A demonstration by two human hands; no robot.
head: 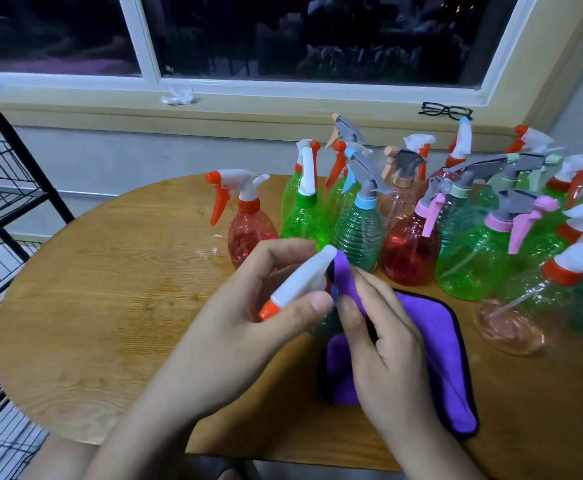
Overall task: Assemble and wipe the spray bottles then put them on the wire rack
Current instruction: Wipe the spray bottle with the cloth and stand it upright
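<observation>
Fingers [304, 306] of our left hand [248, 306] curl round the white plastic spray head with orange nozzle [300, 282] above the wooden table [110, 306]; our right hand [387, 344] pinches the purple microfibre cloth [432, 327] against it. Wiping is underway, we judge; no bottle shows on the black wire rack [3, 188], left. The head's long axis runs far-right to near-left, nozzle leading.

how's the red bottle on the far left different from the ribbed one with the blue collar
The left red bottle has a red body; the ribbed bottle has a ridged, greenish one. The left red bottle's sprayer is white with an orange trigger and collar; the ribbed bottle's is grey with a blue trigger and collar. Both stand upright on the table with sprayers fitted.
</observation>
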